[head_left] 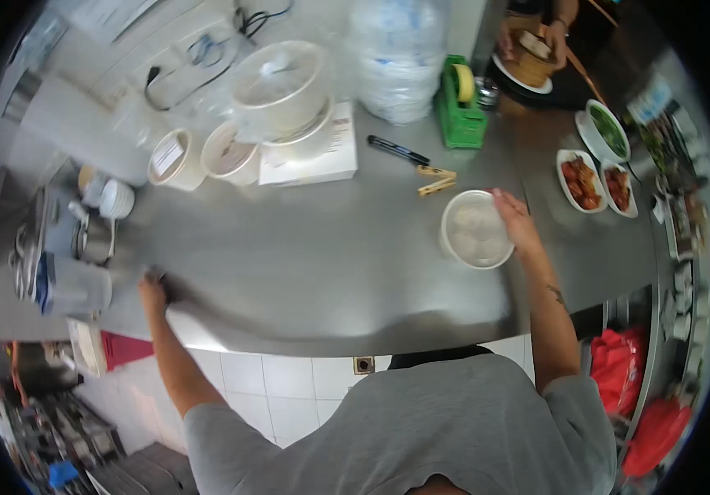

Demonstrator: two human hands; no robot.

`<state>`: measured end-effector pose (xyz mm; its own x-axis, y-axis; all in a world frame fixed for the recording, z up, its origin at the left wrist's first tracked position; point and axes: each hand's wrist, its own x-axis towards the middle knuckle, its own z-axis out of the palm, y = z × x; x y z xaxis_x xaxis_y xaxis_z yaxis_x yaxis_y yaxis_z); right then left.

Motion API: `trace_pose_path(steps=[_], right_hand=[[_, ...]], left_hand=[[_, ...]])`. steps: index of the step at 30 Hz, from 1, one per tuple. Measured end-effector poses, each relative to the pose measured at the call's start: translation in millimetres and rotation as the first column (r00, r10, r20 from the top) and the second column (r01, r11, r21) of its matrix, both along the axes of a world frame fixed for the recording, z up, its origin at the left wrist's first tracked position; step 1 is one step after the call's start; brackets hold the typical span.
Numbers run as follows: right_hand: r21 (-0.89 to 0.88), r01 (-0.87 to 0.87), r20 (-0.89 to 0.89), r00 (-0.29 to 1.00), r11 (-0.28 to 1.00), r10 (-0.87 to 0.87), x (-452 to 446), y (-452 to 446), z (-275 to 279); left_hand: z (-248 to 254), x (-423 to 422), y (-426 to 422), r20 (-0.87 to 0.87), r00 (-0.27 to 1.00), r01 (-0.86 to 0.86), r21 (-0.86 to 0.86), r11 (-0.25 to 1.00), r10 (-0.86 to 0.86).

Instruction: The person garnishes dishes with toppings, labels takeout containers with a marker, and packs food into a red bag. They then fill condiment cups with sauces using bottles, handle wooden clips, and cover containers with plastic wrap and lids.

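My right hand [513, 219] grips the right rim of a round white takeaway bowl [477, 231] with a translucent lid. The bowl stands on the steel counter [330, 247], its contents blurred by the lid. Far to the left, my left hand [153, 290] is closed at the counter's surface. Something small and dark shows by its fingers; I cannot make out what it is. Just behind the bowl lie wooden clothespins [437, 179] and a black marker [398, 150].
White tubs [177, 159], a white box [343, 144] and a green tape dispenser [461, 107] line the back. Dishes of red food [582, 183] and a bowl of greens [608, 132] stand right. A clear pitcher [78, 285] is left. Another person's hands [557, 41] hold a basket.
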<state>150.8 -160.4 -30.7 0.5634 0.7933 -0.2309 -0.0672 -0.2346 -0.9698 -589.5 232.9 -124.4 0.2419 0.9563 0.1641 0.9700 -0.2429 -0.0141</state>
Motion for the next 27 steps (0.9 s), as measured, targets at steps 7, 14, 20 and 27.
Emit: trace_pose_path(steps=[7, 14, 20, 27], right_hand=[[0.109, -0.161, -0.079, 0.982, 0.981, 0.170, -33.5, 12.3, 0.8], [0.229, -0.290, -0.206, 0.918, 0.929, 0.338, -29.0, 31.1, 14.2], [0.273, 0.044, -0.548, 0.828, 0.961, 0.118, 38.5, 74.7, 5.3], [0.182, 0.052, -0.611, 0.789, 0.982, 0.072, 76.7, 112.3, 21.3]], left_hand=[[108.3, 276.3, -104.6, 0.593, 0.805, 0.209, -0.333, 0.920, 0.031], [143.4, 619.8, -180.5, 0.929, 0.319, 0.678, -0.361, 0.640, 0.186], [76.1, 775.6, -145.1, 0.844, 0.529, 0.335, -0.300, 0.893, 0.085], [151.4, 700.6, -263.2, 0.953, 0.010, 0.600, -0.247, 0.761, 0.301]])
